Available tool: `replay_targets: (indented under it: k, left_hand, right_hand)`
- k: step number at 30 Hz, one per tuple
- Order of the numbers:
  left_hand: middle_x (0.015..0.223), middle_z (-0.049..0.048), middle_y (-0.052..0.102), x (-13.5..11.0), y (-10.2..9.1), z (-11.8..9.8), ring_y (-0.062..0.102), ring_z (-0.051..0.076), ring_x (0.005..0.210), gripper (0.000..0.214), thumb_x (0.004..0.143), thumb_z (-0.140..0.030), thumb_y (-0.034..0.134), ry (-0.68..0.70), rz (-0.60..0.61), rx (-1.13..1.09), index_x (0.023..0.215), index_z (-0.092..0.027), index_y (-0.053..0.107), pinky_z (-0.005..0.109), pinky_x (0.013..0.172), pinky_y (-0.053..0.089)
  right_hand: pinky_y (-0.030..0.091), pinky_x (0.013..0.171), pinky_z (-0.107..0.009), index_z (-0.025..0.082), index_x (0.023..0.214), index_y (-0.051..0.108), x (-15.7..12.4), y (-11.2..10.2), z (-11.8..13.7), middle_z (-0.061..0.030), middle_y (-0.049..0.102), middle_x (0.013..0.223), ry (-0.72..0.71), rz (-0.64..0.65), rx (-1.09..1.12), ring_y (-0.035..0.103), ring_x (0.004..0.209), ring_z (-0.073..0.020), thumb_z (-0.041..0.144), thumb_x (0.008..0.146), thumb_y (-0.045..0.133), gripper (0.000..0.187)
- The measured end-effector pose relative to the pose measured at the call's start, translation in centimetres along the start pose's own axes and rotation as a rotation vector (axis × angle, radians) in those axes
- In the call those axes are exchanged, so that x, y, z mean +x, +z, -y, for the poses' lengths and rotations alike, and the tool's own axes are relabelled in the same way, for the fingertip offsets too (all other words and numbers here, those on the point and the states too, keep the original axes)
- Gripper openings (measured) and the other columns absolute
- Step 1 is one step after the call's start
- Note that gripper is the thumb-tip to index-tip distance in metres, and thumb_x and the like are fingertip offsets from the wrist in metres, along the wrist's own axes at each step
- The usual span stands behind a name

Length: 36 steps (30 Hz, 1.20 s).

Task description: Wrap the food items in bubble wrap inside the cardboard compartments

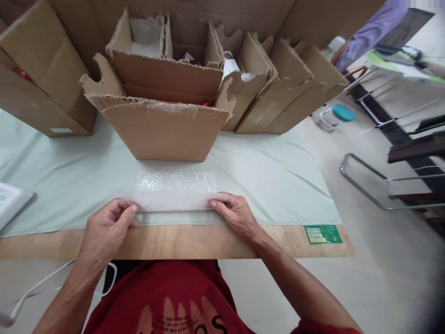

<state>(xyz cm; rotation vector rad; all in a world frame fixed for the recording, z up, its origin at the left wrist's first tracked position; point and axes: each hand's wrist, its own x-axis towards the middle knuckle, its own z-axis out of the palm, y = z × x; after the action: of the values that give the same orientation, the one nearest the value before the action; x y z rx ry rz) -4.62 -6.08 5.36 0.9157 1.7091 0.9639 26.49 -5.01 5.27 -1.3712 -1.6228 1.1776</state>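
A strip of bubble wrap (176,192) lies across the front of the cloth-covered table, its far edge showing clear bubbles and its near part whiter and folded or rolled. My left hand (113,220) pinches its left end between thumb and fingers. At the opposite end, my right hand (234,211) grips the wrap with the thumb on top. Just beyond the wrap stands an open cardboard box (167,132); something red shows inside it, mostly hidden by the front wall.
Behind are several more open cardboard boxes (274,104), with another tall carton (45,104) at left. A white device (12,202) sits on the pale green cloth (267,176). The wooden table edge (208,241) carries a green sticker (323,234). A person's purple sleeve (370,35) shows at upper right.
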Motion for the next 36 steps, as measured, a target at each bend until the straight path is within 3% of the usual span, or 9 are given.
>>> replay_targets:
  k: [3,7,10,13,21,24,27,33,36]
  left_hand:
    - [0.072,0.0008,0.072,1.0,0.2,-0.5,0.061,0.018,0.06,0.03,0.076,-0.055,0.066,0.112,-0.005,0.382,0.08,-0.025,0.069,0.029,0.063,0.046]
    - [0.077,0.0019,0.074,2.1,0.9,-1.5,0.066,0.024,0.074,0.033,0.076,-0.057,0.054,0.12,0.011,0.694,0.079,-0.027,0.066,0.034,0.071,0.046]
    - [0.074,0.002,0.073,2.3,1.4,-2.1,0.066,0.025,0.074,0.033,0.074,-0.057,0.05,0.077,0.025,0.771,0.077,-0.027,0.064,0.036,0.072,0.045]
    - [0.079,0.0023,0.074,2.4,1.6,-2.3,0.067,0.026,0.077,0.033,0.072,-0.056,0.051,0.045,0.037,0.785,0.079,-0.027,0.063,0.036,0.073,0.045]
    - [0.088,0.0049,0.072,2.6,1.3,-1.7,0.065,0.028,0.08,0.038,0.078,-0.058,0.055,0.127,-0.036,0.925,0.098,-0.027,0.064,0.036,0.068,0.04]
    - [0.1,0.008,0.071,2.7,0.9,-1.4,0.065,0.03,0.083,0.045,0.082,-0.061,0.055,0.183,-0.066,0.98,0.109,-0.027,0.065,0.036,0.064,0.038]
    - [0.097,0.0098,0.069,2.8,0.9,-1.3,0.063,0.029,0.08,0.039,0.085,-0.06,0.055,0.237,-0.058,1.028,0.097,-0.025,0.067,0.036,0.062,0.037]
    - [0.09,0.0078,0.064,2.5,1.5,-1.9,0.057,0.023,0.07,0.035,0.084,-0.053,0.051,0.31,-0.004,1.007,0.066,-0.024,0.059,0.035,0.061,0.038]
    - [0.085,0.0047,0.066,2.2,1.3,-2.3,0.06,0.022,0.072,0.028,0.08,-0.049,0.055,0.353,-0.052,0.912,0.067,-0.025,0.056,0.036,0.068,0.043]
  right_hand:
    - [0.05,0.07,-0.029,0.02,0.085,0.072,0.9,0.1,-0.6,-0.0014,0.072,0.079,-0.015,-0.09,-0.123,0.065,0.073,-0.0166,0.034,0.095,0.063,0.019]
    - [0.047,0.075,-0.033,0.02,0.083,0.068,1.8,0.2,-1.4,-0.0024,0.071,0.077,-0.101,-0.197,-0.474,0.062,0.073,-0.0183,0.031,0.093,0.066,0.014]
    - [0.045,0.082,-0.037,0.02,0.083,0.065,2.1,0.1,-1.9,-0.0045,0.072,0.083,-0.173,-0.222,-0.631,0.064,0.085,-0.0225,0.026,0.09,0.068,0.01]
    - [0.044,0.088,-0.041,0.021,0.078,0.06,2.0,0.1,-2.2,-0.009,0.073,0.106,-0.179,-0.218,-0.688,0.063,0.105,-0.028,0.026,0.088,0.069,0.014]
    - [0.042,0.104,-0.051,0.021,0.085,0.062,1.9,-0.6,-2.0,-0.0158,0.06,0.144,-0.108,-0.152,-0.684,0.048,0.139,-0.036,0.03,0.087,0.063,0.009]
    - [0.042,0.106,-0.054,0.02,0.105,0.066,2.4,-1.0,-2.0,-0.0183,0.056,0.149,-0.083,-0.189,-0.703,0.048,0.139,-0.0375,0.041,0.09,0.063,0.027]
    - [0.039,0.109,-0.058,0.018,0.117,0.065,3.3,-0.8,-2.1,-0.0202,0.053,0.152,-0.062,-0.212,-0.744,0.044,0.142,-0.0398,0.045,0.09,0.066,0.039]
    - [0.04,0.107,-0.054,0.02,0.085,0.061,3.6,0.0,-2.1,-0.017,0.059,0.146,-0.124,-0.185,-0.598,0.049,0.139,-0.0377,0.029,0.087,0.067,0.012]
    - [0.048,0.091,-0.042,0.022,0.081,0.055,2.7,-0.1,-1.3,-0.0105,0.071,0.113,-0.118,-0.218,-0.334,0.065,0.106,-0.0259,0.03,0.088,0.064,0.015]
